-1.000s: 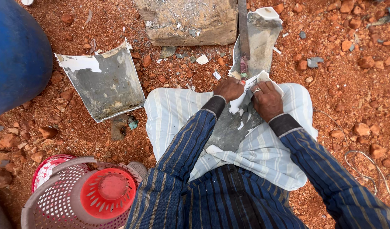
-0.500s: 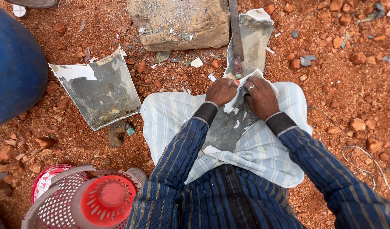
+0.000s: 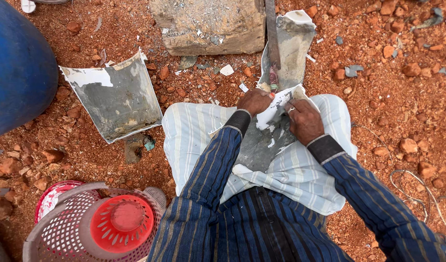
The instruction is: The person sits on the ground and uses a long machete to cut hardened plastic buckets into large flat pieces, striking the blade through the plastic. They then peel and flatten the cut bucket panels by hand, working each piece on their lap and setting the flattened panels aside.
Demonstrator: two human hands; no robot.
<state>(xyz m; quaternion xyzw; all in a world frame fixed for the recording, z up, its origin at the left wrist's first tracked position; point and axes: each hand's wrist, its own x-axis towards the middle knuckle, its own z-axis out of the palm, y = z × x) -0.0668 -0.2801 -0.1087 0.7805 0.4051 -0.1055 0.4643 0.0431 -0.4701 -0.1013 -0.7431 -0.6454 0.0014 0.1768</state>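
Both hands are on one curved grey sheet piece (image 3: 262, 145) lying across the lap on a striped cloth (image 3: 194, 131).

- Left hand (image 3: 254, 101): fingers closed on the sheet's far edge, at about 11 o'clock of the piece.
- Right hand (image 3: 304, 120): fingers closed over the white-flaked far corner, at about 1 o'clock of the piece. Ring visible on one finger.
- Sheet's long axis runs 12-to-6, from the hands back toward the body. Near end rests on the cloth, close to the waist.
- Both hands sit at the same far end, just beside each other, with the peeling white layer between them. The left is slightly further out; neither is clearly nearer the work.

Around it:
- A dark flat metal bar (image 3: 272, 36) stands at 12 o'clock, just beyond the left hand, against a second bent sheet piece (image 3: 293, 46).
- Stone block (image 3: 211, 24) at 11 o'clock.
- Third sheet piece (image 3: 117, 99) flat on the red gravel ground (image 3: 402, 97) at 9 o'clock, well apart.
- Blue drum (image 3: 14, 63) far left. Red-and-white mesh basket (image 3: 94, 223) at 7 o'clock.
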